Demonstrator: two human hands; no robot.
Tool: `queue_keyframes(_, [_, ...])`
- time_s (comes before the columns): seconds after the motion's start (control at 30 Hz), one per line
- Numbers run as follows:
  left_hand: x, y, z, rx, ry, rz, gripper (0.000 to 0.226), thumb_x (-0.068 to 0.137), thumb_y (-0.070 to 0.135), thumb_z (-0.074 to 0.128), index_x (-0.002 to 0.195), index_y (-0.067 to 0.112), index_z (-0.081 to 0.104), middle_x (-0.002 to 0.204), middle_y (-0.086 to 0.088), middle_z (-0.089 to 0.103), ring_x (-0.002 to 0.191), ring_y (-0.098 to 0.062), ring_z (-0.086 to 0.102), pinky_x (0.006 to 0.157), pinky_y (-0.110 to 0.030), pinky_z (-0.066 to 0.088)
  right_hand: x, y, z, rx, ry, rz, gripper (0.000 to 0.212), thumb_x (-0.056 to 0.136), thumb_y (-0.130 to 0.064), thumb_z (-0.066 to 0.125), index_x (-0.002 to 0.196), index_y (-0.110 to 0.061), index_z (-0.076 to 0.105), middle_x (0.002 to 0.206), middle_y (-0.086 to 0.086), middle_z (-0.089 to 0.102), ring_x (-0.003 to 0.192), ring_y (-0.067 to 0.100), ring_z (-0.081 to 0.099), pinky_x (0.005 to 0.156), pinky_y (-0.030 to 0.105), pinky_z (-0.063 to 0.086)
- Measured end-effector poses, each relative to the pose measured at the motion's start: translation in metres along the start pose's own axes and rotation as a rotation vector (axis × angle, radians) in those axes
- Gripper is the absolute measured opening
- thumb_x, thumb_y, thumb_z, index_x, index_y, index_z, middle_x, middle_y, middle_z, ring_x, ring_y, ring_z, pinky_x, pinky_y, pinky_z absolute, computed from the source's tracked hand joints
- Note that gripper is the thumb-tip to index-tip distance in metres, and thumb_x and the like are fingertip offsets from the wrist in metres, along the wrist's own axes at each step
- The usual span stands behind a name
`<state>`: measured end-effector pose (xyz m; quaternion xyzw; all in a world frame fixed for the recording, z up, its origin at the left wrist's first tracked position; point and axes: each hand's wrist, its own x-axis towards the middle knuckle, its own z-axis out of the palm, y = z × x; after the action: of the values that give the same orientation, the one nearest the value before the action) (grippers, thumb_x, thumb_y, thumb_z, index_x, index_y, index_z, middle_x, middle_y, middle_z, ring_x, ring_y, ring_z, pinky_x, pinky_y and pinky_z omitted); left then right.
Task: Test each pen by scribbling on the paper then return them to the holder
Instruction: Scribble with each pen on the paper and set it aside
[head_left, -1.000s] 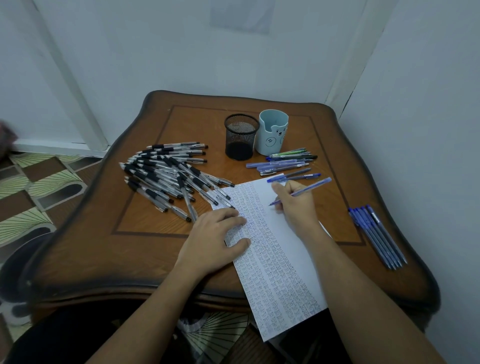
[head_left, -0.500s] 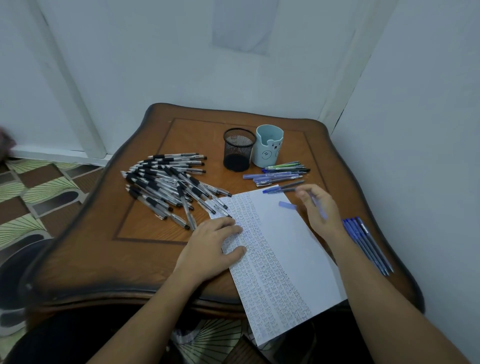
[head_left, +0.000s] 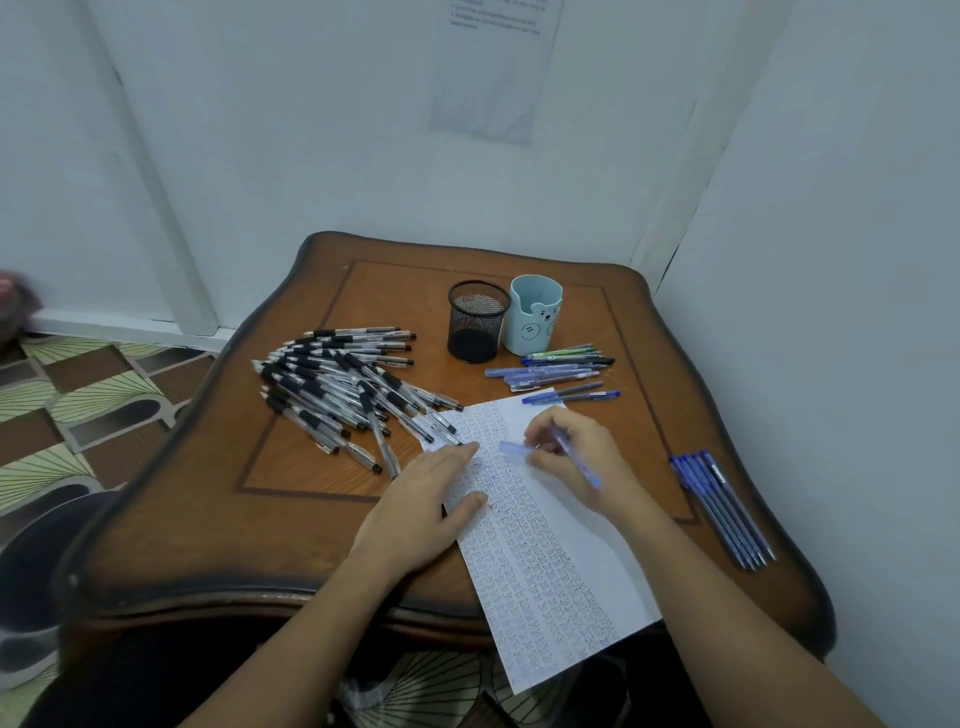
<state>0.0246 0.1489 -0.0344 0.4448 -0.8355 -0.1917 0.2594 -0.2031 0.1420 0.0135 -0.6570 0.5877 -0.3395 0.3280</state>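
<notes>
right hand has moved its blue pen beside the cap.

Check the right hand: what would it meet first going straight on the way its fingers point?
Likely the pale blue pen cap on the paper, just ahead of the right hand, which grips a blue pen; blur hides whether they touch.

1. Table: brown wood, dark inlaid border.
2. Paper: white, with rows of blue scribbles.
3. Pen pile, ten o'clock: clear barrels, black grips.
4. Mesh holder, twelve o'clock: black.
5. Cup: pale blue, bear face.
6. Blue pen, centre: translucent.
7. Floor: green-brown fan tiles.
</notes>
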Motion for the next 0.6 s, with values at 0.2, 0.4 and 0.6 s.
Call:
queue_keyframes(0.2, [-0.003,0.0,0.001,-0.075,0.136,0.021,0.059,0.091,0.053,0.042,0.135,0.016,0.055,0.13,0.005,0.06,0.12,-0.008,0.052,0.102,-0.029,0.043,-0.016,-0.017,0.03,0.332,-0.095,0.03,0.02,0.079,0.009,0.073,0.089,-0.005,0.063,0.085,0.013,0.07,0.073,0.021,0.068,0.072,0.035,0.059])
queue_keyframes(0.4, [-0.006,0.0,-0.001,-0.063,0.272,0.08,0.032,0.093,0.037,0.047,0.107,0.018,0.069,0.096,0.012,0.068,0.086,-0.006,0.06,0.072,-0.03,0.053,-0.019,-0.026,0.04,0.401,-0.016,0.08,0.015,0.097,-0.005,0.057,0.098,-0.013,0.07,0.09,0.01,0.071,0.079,0.024,0.066,0.066,0.032,0.055])
queue_keyframes(0.6, [-0.007,0.0,-0.001,-0.077,0.339,0.078,0.029,0.095,0.037,0.046,0.108,0.02,0.065,0.101,0.008,0.07,0.093,-0.006,0.062,0.076,-0.025,0.051,-0.021,-0.023,0.03,0.576,0.116,0.21,0.017,0.093,0.004,0.041,0.087,-0.008,0.052,0.065,0.005,0.053,0.06,0.017,0.044,0.054,0.031,0.039])
